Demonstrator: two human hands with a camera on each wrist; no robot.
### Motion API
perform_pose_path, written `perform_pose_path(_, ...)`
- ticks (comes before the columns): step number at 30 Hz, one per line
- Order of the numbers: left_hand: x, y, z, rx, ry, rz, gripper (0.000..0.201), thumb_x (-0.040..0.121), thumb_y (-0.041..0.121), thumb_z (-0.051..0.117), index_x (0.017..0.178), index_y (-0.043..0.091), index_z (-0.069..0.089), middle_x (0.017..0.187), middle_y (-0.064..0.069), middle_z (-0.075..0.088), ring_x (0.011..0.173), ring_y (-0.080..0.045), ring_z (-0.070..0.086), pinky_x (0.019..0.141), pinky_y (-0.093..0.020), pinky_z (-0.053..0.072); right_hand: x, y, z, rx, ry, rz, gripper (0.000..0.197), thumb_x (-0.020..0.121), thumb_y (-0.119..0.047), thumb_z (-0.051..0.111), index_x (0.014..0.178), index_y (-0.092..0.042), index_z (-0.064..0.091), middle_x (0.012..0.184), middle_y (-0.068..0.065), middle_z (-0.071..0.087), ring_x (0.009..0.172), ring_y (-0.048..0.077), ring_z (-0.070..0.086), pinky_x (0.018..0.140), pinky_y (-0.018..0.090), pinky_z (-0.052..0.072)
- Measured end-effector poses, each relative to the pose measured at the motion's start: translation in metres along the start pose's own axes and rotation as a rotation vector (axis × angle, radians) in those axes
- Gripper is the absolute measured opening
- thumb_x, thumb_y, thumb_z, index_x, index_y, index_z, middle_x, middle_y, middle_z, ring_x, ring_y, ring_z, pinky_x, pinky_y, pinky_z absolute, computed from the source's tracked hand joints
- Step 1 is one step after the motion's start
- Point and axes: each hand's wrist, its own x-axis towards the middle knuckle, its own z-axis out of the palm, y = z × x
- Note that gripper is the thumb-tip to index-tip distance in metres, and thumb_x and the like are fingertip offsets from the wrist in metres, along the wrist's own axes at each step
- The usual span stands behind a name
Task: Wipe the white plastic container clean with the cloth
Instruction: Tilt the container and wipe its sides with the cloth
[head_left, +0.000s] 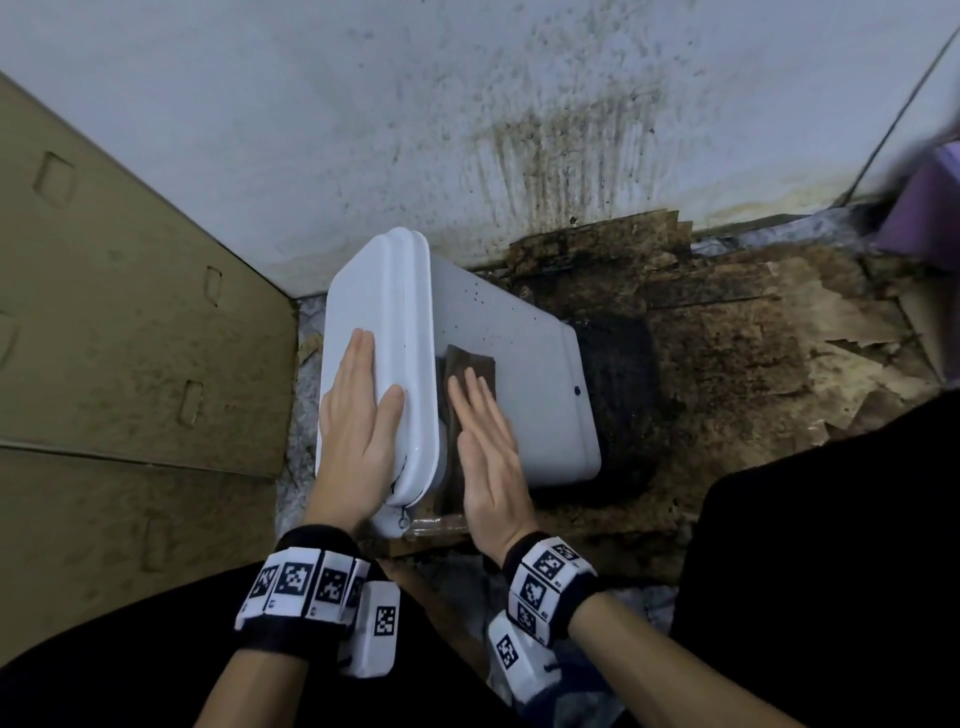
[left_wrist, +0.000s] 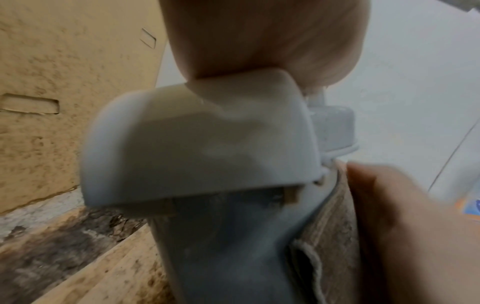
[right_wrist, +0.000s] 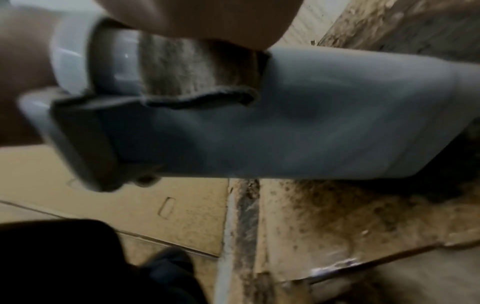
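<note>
left hand (head_left: 358, 421) flat, right hand (head_left: 485, 447) apparently flat, fingers extended

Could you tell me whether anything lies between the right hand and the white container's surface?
Yes, only the cloth itself: the right hand presses it flat against the container just beside the lid. The left hand rests directly on the lid.

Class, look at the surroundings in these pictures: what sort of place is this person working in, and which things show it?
Probably a grimy storage or utility corner, at floor level. A stained wall, mouldy flattened cardboard underfoot and a large cardboard box alongside suggest it.
</note>
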Motion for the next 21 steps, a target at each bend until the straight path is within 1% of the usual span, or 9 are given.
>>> perform_pose_path(3,-0.002,0.0,-0.001,-0.014,0.005,0.003,0.063,0.106,0.048,0.026,0.164,0.032,0.006,0.172,0.015,0.003,0.155,0.005,0.0,0.129,-0.034,0.002,0.002,0.02,-0.006,-0.119,-0.028,-0.072,0.052,0.109,-0.024,0.023,0.16,-0.021,0.024,0.169,-0.006,0.017,0.156,0.011,0.012,0.127,0.035,0.012)
perform_pose_path(5,-0.004,0.0,-0.002,-0.035,0.004,-0.004,0.062,0.106,0.048,0.027,0.163,0.035,0.006,0.172,0.017,0.004,0.155,0.004,0.001,0.129,-0.037,0.004,0.003,0.039,-0.01,-0.17,-0.015,-0.054,0.053,0.108,-0.026,0.023,0.161,-0.021,0.023,0.169,-0.006,0.017,0.156,0.01,0.013,0.127,0.033,0.012)
perform_pose_path(8,-0.005,-0.003,-0.004,-0.067,0.003,-0.016,0.061,0.106,0.048,0.029,0.162,0.037,0.007,0.172,0.018,0.005,0.155,0.004,0.002,0.13,-0.04,0.005,0.001,0.079,-0.02,-0.176,0.043,0.083,0.052,0.109,-0.027,0.022,0.161,-0.022,0.022,0.169,-0.008,0.015,0.156,0.007,0.009,0.127,0.032,0.011)
perform_pose_path(11,-0.006,-0.005,-0.004,-0.077,0.014,-0.006,0.061,0.106,0.047,0.03,0.161,0.037,0.008,0.172,0.017,0.006,0.155,0.004,0.003,0.13,-0.041,0.006,-0.005,0.119,-0.033,-0.162,0.095,0.264,0.052,0.109,-0.034,0.017,0.161,-0.027,0.016,0.169,-0.009,0.008,0.155,0.002,0.003,0.128,0.032,0.006)
perform_pose_path(13,-0.006,-0.004,-0.004,-0.089,0.013,-0.009,0.059,0.105,0.047,0.031,0.16,0.041,0.008,0.172,0.017,0.008,0.156,0.003,0.004,0.13,-0.041,0.006,-0.007,0.134,-0.041,-0.137,0.119,0.39,0.051,0.11,-0.034,0.018,0.161,-0.028,0.013,0.17,-0.007,0.003,0.156,0.006,-0.001,0.127,0.03,0.001)
perform_pose_path(15,-0.005,-0.004,-0.004,-0.103,0.019,-0.009,0.058,0.105,0.047,0.032,0.158,0.043,0.009,0.171,0.017,0.009,0.156,0.001,0.006,0.13,-0.041,0.007,-0.005,0.14,-0.045,-0.1,0.126,0.502,0.051,0.112,-0.031,0.019,0.162,-0.025,0.012,0.17,-0.004,0.002,0.156,0.008,-0.003,0.126,0.028,-0.002)
perform_pose_path(17,-0.005,-0.005,-0.005,-0.105,0.021,-0.009,0.058,0.105,0.047,0.032,0.159,0.042,0.01,0.171,0.017,0.01,0.156,0.001,0.007,0.13,-0.041,0.007,-0.002,0.141,-0.046,-0.079,0.128,0.554,0.051,0.112,-0.028,0.02,0.162,-0.021,0.012,0.17,-0.002,0.001,0.156,0.009,-0.004,0.124,0.024,-0.004)
perform_pose_path(19,-0.005,-0.006,-0.005,-0.108,0.018,-0.014,0.06,0.105,0.048,0.032,0.16,0.04,0.01,0.171,0.018,0.01,0.155,0.002,0.006,0.13,-0.041,0.007,0.0,0.141,-0.046,-0.062,0.139,0.563,0.051,0.112,-0.027,0.021,0.162,-0.02,0.012,0.17,-0.001,0.001,0.156,0.009,-0.005,0.122,0.022,-0.005)
perform_pose_path(21,-0.006,-0.006,-0.005,-0.11,0.017,-0.016,0.06,0.105,0.048,0.032,0.16,0.041,0.01,0.171,0.018,0.01,0.155,0.002,0.006,0.13,-0.041,0.007,0.001,0.14,-0.048,0.014,0.152,0.593,0.052,0.112,-0.026,0.025,0.162,-0.02,0.012,0.17,-0.003,0.0,0.156,0.009,-0.004,0.124,0.026,-0.004)
